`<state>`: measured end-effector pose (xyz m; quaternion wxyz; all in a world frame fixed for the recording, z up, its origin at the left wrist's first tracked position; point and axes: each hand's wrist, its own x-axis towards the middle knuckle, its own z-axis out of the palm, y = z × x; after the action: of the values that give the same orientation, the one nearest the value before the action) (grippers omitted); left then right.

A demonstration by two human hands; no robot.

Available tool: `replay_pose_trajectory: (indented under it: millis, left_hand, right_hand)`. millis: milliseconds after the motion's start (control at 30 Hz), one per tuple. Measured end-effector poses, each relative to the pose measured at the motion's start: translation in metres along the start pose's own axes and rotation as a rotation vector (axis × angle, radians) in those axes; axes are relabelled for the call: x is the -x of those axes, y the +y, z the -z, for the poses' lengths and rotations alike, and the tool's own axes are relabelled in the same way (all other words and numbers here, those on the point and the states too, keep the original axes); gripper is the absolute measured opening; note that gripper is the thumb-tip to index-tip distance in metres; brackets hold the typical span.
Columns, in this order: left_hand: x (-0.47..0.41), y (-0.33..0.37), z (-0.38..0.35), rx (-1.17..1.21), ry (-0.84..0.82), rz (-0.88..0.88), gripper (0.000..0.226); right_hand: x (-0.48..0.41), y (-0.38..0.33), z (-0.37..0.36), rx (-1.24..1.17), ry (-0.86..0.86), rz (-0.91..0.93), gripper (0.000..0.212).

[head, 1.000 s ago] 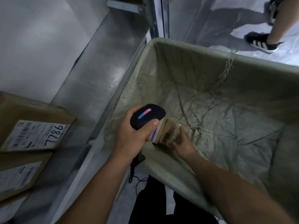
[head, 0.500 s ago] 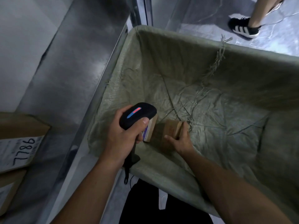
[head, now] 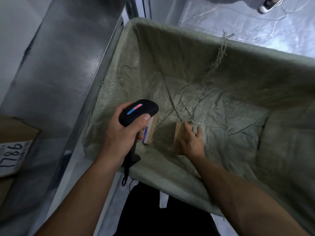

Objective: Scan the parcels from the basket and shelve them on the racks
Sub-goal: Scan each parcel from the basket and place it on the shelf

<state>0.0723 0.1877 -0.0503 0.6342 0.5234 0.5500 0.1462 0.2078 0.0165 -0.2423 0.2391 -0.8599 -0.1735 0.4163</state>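
My left hand [head: 126, 133] grips a black handheld scanner [head: 139, 111] with a lit blue and red strip, held over the near left corner of the basket [head: 255, 50], a bin lined with grey-green woven sacking. Just under the scanner stands a small brown parcel [head: 150, 132] with a white and blue label facing me. My right hand [head: 190, 142] reaches down to the basket floor and holds a brown cardboard parcel [head: 179, 132] by its edge. Shadow covers the gap between the two cardboard pieces, so I cannot tell whether they are separate.
A metal rack shelf [head: 59, 68] runs along the left of the basket. On it at the far left lies a cardboard box [head: 13, 155] with a label handwritten 7786. Another person's shoe [head: 267, 5] shows on the floor at top right. Loose threads hang inside the basket.
My view has shifted right, so the shelved boxes slid towards the left edge. My right hand has lowered the parcel to the basket floor, away from the scanner. The other person's foot has moved off.
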Motion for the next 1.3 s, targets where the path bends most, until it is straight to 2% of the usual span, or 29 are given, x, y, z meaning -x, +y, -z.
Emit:
replay_pose_trajectory:
  millis: [100, 300, 533, 767, 1067, 1300]
  left_hand:
    - [0.001, 0.002, -0.003, -0.012, 0.001, -0.012, 0.036]
    - [0.004, 0.004, -0.003, 0.011, 0.008, -0.022, 0.037]
    - [0.012, 0.002, -0.004, 0.004, 0.028, -0.033, 0.038]
    - [0.030, 0.009, -0.009, -0.011, 0.051, -0.063, 0.035]
    - [0.060, 0.026, 0.005, -0.038, 0.099, -0.140, 0.035]
    - [0.076, 0.031, 0.031, -0.065, 0.134, -0.188, 0.062]
  right_hand:
    - [0.003, -0.004, 0.005, 0.044, 0.010, -0.066, 0.081]
    - [0.005, -0.001, 0.012, 0.016, 0.045, -0.217, 0.102]
    - [0.002, 0.009, 0.025, -0.061, 0.045, -0.280, 0.103]
    - [0.007, 0.002, 0.049, -0.154, -0.014, -0.180, 0.096]
    - [0.011, -0.039, 0.083, -0.306, -0.108, 0.009, 0.086]
    - [0.008, -0.098, 0.107, -0.222, -0.170, 0.231, 0.082]
